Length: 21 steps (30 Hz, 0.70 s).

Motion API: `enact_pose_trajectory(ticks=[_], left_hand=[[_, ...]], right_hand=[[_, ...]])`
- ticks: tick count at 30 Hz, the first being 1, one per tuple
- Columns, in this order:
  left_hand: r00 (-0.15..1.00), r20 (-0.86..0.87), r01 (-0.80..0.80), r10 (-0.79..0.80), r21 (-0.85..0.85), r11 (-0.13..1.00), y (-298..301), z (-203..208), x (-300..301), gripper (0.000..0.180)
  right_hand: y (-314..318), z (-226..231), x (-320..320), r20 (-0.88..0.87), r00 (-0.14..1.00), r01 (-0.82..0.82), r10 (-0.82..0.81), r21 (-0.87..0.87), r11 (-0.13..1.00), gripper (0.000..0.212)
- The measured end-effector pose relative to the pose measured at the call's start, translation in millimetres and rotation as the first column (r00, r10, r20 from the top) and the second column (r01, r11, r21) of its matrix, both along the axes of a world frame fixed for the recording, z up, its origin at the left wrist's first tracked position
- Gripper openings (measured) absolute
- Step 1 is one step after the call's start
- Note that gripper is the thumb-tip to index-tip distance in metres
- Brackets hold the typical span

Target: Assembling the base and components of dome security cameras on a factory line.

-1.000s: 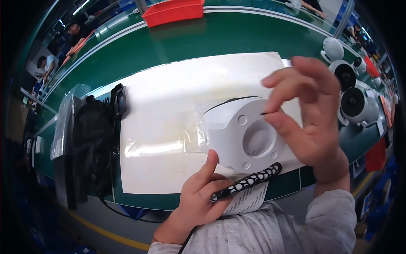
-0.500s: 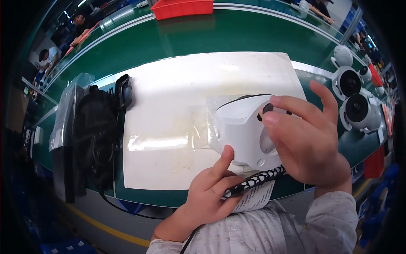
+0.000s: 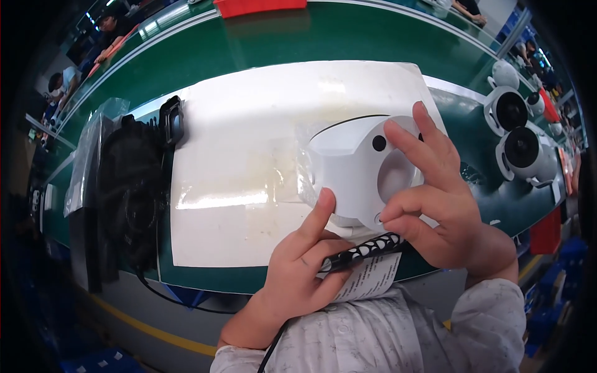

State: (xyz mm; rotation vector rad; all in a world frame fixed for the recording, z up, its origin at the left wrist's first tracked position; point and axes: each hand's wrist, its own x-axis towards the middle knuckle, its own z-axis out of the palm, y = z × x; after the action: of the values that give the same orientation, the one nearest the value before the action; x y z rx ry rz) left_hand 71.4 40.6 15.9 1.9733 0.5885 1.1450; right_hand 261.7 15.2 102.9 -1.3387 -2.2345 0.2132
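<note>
A white rounded plastic housing [image 3: 351,161] lies on the cardboard mat [image 3: 230,168], on top of clear plastic film [image 3: 305,171]. One round black pad [image 3: 378,143] sits on its face; another dark spot shows partly behind my fingers. My left hand [image 3: 305,264] grips a stick-shaped tool with a black-and-white patterned handle [image 3: 364,250], its index finger resting against the housing. A sheet of printed labels [image 3: 370,280] hangs below that handle. With thumb and index finger pinched at the small round recess [image 3: 379,218], my right hand [image 3: 435,199] spreads its other fingers over the housing's right side.
To the left lie a black bagged bundle [image 3: 134,186], a black frame-like part [image 3: 171,121] and clear plastic wrap [image 3: 93,149]. Several white units with black round fronts [image 3: 522,147] stand at the right. A red bin [image 3: 260,6] is at the far edge; people sit beyond.
My right fingertips have moved down from the upper round spot to the lower recess. The black pad they covered is now visible on the housing. The whole view has shifted slightly.
</note>
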Motion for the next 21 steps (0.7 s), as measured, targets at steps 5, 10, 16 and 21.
enact_pose_trajectory(ticks=[5, 10, 16, 21], left_hand=[[0.997, -0.078, 0.024, -0.020, 0.053, 0.998, 1.8, -0.7, -3.0, 0.029], [0.998, -0.056, 0.025, -0.024, 0.022, 0.999, 2.2, 0.0, -1.2, 0.028], [0.999, -0.051, 0.014, -0.015, -0.016, 1.000, 1.3, 0.5, 0.0, 0.023], [0.999, -0.025, 0.032, -0.032, -0.012, 0.999, 1.9, 0.0, 0.1, 0.022]], right_hand=[[-4.7, -4.4, -3.0, -0.024, 0.999, 0.043, -0.043, -0.019, 0.999, 0.007], [-1.7, -10.1, -1.3, -0.055, 0.997, 0.051, -0.050, 0.009, 0.999, 0.008], [-5.2, -24.5, 7.0, -0.047, 0.998, 0.041, -0.036, 0.104, 0.994, 0.020], [-9.7, -37.2, 12.1, -0.010, 1.000, -0.010, 0.012, 0.190, 0.982, 0.038]])
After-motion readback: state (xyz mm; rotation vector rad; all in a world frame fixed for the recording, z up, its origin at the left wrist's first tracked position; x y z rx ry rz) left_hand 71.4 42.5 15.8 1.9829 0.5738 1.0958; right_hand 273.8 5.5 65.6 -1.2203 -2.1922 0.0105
